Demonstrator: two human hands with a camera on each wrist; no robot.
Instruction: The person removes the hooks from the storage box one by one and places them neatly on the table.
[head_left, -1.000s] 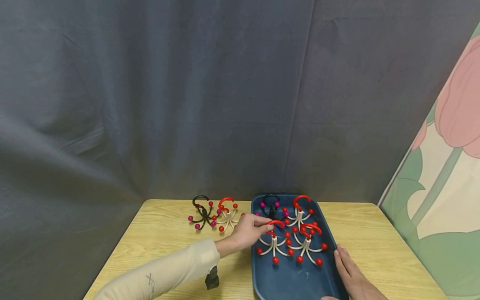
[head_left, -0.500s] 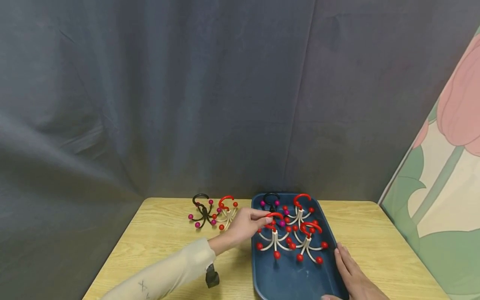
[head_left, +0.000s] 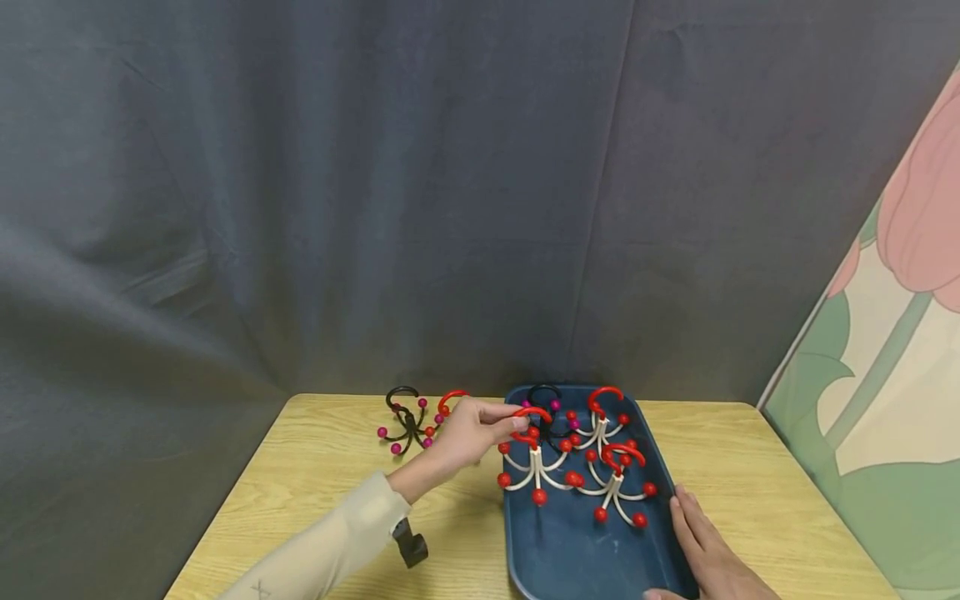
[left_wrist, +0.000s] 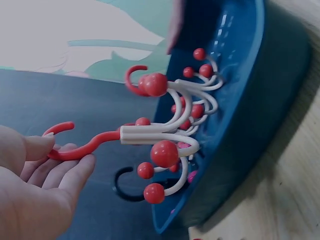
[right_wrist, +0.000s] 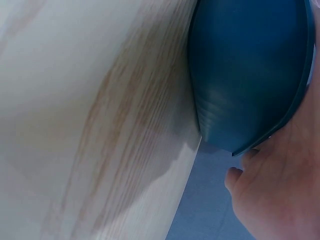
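My left hand [head_left: 468, 435] pinches the red curved top of a white multi-armed hook [head_left: 536, 467] with red ball tips, held upright above the tray's left rim. The left wrist view shows thumb and fingers on the red hook end, the white arms [left_wrist: 150, 134] spreading away from the hand. Inside the blue tray [head_left: 577, 554] are two similar white hooks, one at the back [head_left: 599, 432] and one nearer [head_left: 616, 487], plus a black hook [head_left: 545, 425] partly hidden by the held one. My right hand [head_left: 708, 550] rests along the tray's right side with fingers straight.
On the wooden table [head_left: 322, 492], left of the tray, lie a black hook [head_left: 408, 425] with magenta balls and a white-and-red hook [head_left: 452, 398] mostly behind my left hand. A grey curtain [head_left: 450, 208] hangs at the back; a flower-patterned panel [head_left: 900, 417] stands right.
The left hand has lifted the white hook with red balls from the tray and carried it slightly left and up. The right hand stays at the tray's side.
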